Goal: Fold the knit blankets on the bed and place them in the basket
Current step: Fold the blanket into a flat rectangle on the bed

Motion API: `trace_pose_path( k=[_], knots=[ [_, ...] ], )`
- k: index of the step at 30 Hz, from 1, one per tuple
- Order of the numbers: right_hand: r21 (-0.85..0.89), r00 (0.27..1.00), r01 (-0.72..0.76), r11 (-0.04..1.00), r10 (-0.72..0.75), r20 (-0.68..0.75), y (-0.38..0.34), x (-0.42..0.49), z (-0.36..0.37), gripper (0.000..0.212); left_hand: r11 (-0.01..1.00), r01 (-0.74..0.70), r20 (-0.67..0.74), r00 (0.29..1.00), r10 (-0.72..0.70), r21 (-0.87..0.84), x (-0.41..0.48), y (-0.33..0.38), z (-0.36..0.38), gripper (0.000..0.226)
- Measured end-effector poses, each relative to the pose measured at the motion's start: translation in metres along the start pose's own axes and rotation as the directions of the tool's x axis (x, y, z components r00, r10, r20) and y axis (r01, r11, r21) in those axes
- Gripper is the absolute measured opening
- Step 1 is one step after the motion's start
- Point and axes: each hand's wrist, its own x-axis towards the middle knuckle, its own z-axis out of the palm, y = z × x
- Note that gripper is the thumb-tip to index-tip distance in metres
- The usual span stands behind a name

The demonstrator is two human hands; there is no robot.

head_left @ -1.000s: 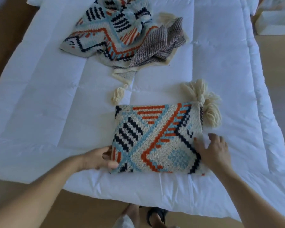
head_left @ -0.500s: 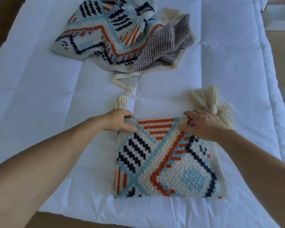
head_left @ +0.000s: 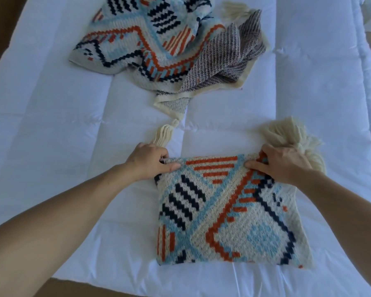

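Head: hands (head_left: 150, 161) (head_left: 284, 163) around blanket (head_left: 227, 213) corners

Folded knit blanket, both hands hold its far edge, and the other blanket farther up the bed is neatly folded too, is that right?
Not quite. In the head view the other blanket lies crumpled and unfolded farther up the bed. The rest holds: the left hand and right hand both hold the far edge of the folded knit blanket.
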Motion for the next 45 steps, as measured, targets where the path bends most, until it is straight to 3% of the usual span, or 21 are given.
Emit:
trace_pose_path(
  k=[5,6,8,11,13,16,18,19,21,23,26,28,30,32,34,36,41,45],
  knots=[
    [-0.108,0.990,-0.118,0.987,0.126,0.070,-0.006,0.006,0.004,0.085,0.976,0.167,-0.067,0.985,-0.159,0.140,-0.002,0.014,0.023,0.060],
    [-0.120,0.991,-0.122,0.985,0.129,0.046,-0.009,0.005,0.007,0.086,0.973,0.222,-0.073,0.973,-0.217,0.064,-0.002,0.017,0.028,0.066],
    [-0.113,0.989,-0.117,0.987,0.105,-0.106,-0.011,0.001,0.010,0.084,0.917,0.277,-0.126,0.938,-0.323,-0.289,-0.006,0.026,0.032,0.083],
    [0.000,0.932,-0.063,0.998,0.058,-0.358,-0.014,-0.019,0.019,0.075,0.678,0.233,-0.206,0.841,-0.500,-0.697,-0.027,0.039,0.037,0.089],
    [0.172,0.890,-0.075,0.982,0.144,-0.433,-0.022,-0.039,0.028,0.068,0.532,0.317,-0.079,0.801,-0.594,-0.785,-0.045,0.044,0.048,0.083],
    [0.456,0.868,-0.201,0.867,0.374,-0.328,-0.033,-0.072,0.046,0.074,0.359,0.384,0.153,0.834,-0.530,-0.851,-0.070,0.055,0.063,0.071],
    [0.542,0.861,-0.262,0.798,0.447,-0.243,-0.036,-0.090,0.056,0.077,0.223,0.418,0.286,0.844,-0.454,-0.881,-0.082,0.067,0.065,0.058],
    [0.583,0.853,-0.301,0.755,0.487,-0.190,-0.036,-0.097,0.059,0.080,0.146,0.438,0.345,0.840,-0.419,-0.887,-0.086,0.069,0.068,0.062],
    [0.673,0.820,-0.407,0.617,0.572,-0.029,-0.033,-0.104,0.061,0.092,-0.004,0.471,0.441,0.823,-0.358,-0.882,-0.087,0.067,0.072,0.091],
    [0.726,0.792,-0.466,0.506,0.604,0.086,-0.026,-0.102,0.062,0.102,-0.096,0.501,0.507,0.819,-0.270,-0.860,-0.086,0.062,0.070,0.105],
    [0.775,0.790,-0.500,0.387,0.571,0.224,-0.013,-0.095,0.061,0.100,-0.115,0.525,0.537,0.825,-0.174,-0.843,-0.085,0.059,0.065,0.103],
    [0.822,0.795,-0.496,0.280,0.528,0.300,-0.008,-0.095,0.058,0.079,-0.112,0.515,0.527,0.827,-0.196,-0.850,-0.084,0.061,0.066,0.105],
    [0.861,0.793,-0.479,0.171,0.504,0.341,-0.001,-0.096,0.053,0.059,-0.076,0.477,0.476,0.823,-0.310,-0.875,-0.085,0.061,0.066,0.102],
    [0.890,0.798,-0.438,0.130,0.512,0.318,0.006,-0.097,0.049,0.052,-0.024,0.408,0.367,0.793,-0.486,-0.913,-0.086,0.061,0.065,0.076],
    [0.915,0.804,-0.390,0.103,0.523,0.284,0.006,-0.096,0.049,0.049,0.119,0.366,0.214,0.746,-0.631,-0.923,-0.087,0.061,0.068,0.057],
    [0.915,0.804,-0.391,0.102,0.521,0.286,-0.001,-0.095,0.056,0.051,0.230,0.366,0.125,0.730,-0.672,-0.902,-0.089,0.065,0.074,0.056],
    [0.900,0.797,-0.383,0.210,0.567,0.207,-0.009,-0.096,0.064,0.051,0.057,0.411,0.328,0.796,-0.509,-0.910,-0.092,0.057,0.078,0.092],
    [0.835,0.785,-0.468,0.290,0.570,0.241,-0.007,-0.091,0.069,0.104,-0.064,0.460,0.447,0.807,-0.386,-0.886,-0.089,0.053,0.075,0.098]
  ],
)
